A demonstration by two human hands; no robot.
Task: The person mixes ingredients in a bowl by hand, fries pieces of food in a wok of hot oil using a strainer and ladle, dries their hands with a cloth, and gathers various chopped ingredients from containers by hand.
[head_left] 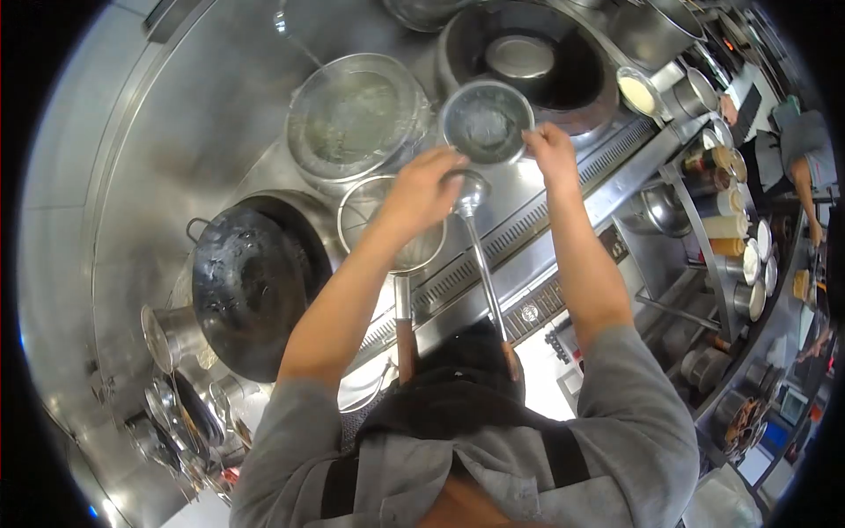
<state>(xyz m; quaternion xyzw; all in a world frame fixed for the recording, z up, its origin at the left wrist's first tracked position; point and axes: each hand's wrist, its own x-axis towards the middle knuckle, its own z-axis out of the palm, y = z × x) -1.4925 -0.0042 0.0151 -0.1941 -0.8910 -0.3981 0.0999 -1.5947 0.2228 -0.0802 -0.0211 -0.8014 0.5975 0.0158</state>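
Note:
A round metal bowl [487,123] with some clear liquid or wet shine inside is between my hands, over the steel stovetop. My right hand [553,154] pinches its right rim. My left hand [427,189] is closed at its lower left rim; the fingertips are partly hidden. Just under my left fingers is the head of a ladle [473,192], its long handle running back toward my apron. A wire strainer [414,251] lies beneath my left forearm, handle also toward me. Left of the bowl, a wide pan [352,119] contains clear liquid.
A black wok [251,290] stands tilted at the left. Behind the bowl is a large dark wok burner [585,75] with a metal lid-like disc. A dish of pale contents [637,92] sits at right, near shelves of sauce containers [726,227]. Another person [805,145] is at far right.

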